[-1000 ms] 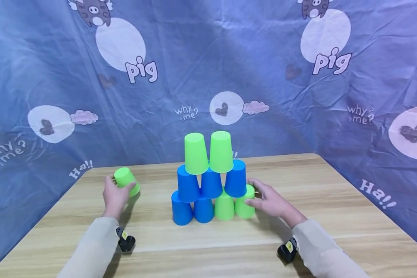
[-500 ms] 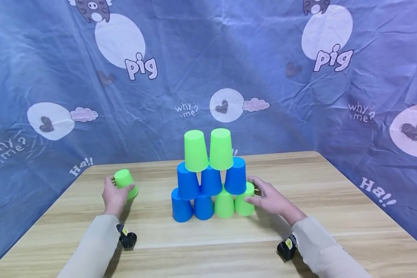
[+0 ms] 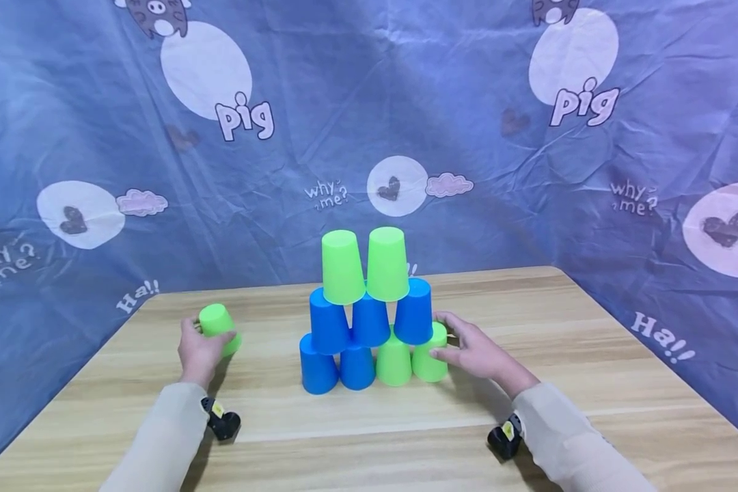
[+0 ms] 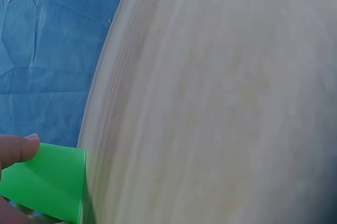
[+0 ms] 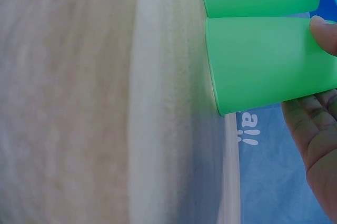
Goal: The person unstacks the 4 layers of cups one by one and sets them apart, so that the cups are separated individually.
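Note:
At the table's left, my left hand (image 3: 199,350) grips an upside-down green cup (image 3: 216,324) between thumb and fingers. The left wrist view shows the thumb (image 4: 21,149) on that cup's side and its rim close over the tabletop. My right hand (image 3: 476,350) holds the bottom-right green cup (image 3: 429,361) of a stack, thumb on the near side and fingers on the outer side. Beside it stands another green cup (image 3: 393,362), then two blue cups (image 3: 318,369). A row of blue cups (image 3: 329,321) rests on these, topped by two green cups (image 3: 343,270).
The wooden table (image 3: 344,451) backs onto a blue printed cloth (image 3: 320,82) that also hangs along both sides. A black wrist camera (image 3: 223,419) sits on the left sleeve, and another camera (image 3: 504,439) on the right sleeve.
The green cup in my left hand has come down slightly and turned from tilted to nearly upright. My right hand stays at the bottom-right cup. The stack looks the same.

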The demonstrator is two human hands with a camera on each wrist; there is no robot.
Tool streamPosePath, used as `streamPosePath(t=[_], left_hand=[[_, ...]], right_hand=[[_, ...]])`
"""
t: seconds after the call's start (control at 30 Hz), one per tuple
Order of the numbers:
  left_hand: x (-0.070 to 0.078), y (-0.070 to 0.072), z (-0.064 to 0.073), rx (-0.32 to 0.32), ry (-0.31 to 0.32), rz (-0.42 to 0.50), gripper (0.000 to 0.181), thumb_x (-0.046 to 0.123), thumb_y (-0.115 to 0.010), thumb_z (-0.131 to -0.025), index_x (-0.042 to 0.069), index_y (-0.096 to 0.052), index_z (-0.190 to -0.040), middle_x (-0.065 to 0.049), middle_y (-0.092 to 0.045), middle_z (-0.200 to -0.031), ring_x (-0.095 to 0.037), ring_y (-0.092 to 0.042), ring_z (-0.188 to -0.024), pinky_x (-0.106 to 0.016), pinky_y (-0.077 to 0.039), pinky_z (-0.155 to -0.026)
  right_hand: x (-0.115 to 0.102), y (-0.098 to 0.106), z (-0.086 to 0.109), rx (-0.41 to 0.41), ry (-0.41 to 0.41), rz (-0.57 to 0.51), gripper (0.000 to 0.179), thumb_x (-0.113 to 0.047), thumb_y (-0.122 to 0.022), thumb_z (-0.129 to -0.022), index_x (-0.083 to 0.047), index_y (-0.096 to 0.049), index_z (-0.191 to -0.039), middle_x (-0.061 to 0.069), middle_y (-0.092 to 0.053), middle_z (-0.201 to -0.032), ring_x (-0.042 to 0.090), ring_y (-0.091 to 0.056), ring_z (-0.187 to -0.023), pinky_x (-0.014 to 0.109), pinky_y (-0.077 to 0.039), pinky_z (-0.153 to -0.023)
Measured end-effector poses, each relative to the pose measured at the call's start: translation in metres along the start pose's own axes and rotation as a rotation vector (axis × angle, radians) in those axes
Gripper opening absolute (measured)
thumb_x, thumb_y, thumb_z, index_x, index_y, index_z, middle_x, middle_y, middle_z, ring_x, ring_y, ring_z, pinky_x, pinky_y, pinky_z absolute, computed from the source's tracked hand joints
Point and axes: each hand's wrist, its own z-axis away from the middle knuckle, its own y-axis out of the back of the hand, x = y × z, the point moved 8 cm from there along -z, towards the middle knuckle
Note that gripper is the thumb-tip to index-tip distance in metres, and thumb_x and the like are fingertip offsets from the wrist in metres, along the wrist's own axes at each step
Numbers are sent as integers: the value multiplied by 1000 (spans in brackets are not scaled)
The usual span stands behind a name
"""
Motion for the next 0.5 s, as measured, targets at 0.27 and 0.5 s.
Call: streamPosePath(t=[0.27, 0.5], left_hand=[[1, -4, 3, -121, 32, 105, 97, 9, -69, -77, 5, 1, -144, -33, -17, -144, -50, -26, -128, -57, -28, -105], [34, 14, 16, 44, -48, 134, 86, 25, -64, -84, 16, -5, -146, -22, -12, -152, -42, -21, -135, -55, -22, -109]], right_hand=[[1, -3, 3, -14, -12, -6, 57, -17, -63, -87, -4, -36, -136, 16, -50, -127, 37, -48, -119, 51, -40, -99], [-4, -1, 2, -19, -12, 8, 59, -19, -62, -87, -5, -34, -138, 17, -48, -131, 38, -46, -121, 51, -39, -100]])
